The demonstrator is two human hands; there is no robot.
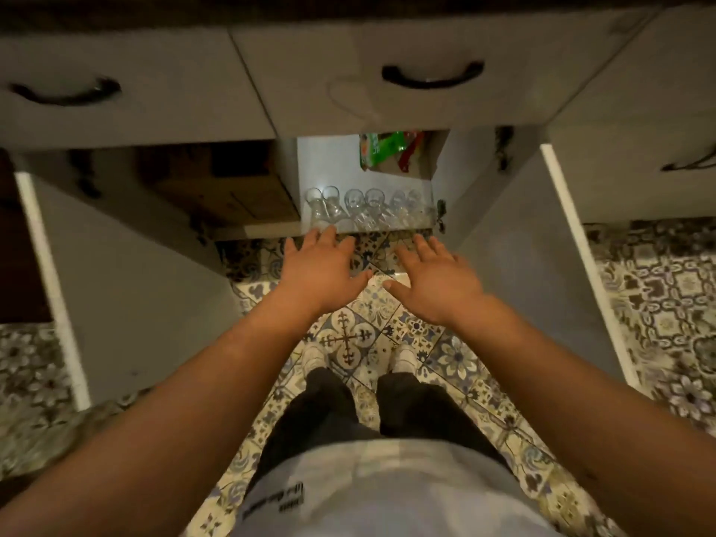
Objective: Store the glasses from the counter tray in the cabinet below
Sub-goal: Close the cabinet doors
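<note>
Six glasses (364, 209), two empty hands (321, 265)

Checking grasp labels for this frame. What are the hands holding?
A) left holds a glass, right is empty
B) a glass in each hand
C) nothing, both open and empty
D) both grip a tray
C: the left hand and right hand are spread flat with fingers apart, palms down over the floor, while the glasses stand in a row on the cabinet shelf.
</note>
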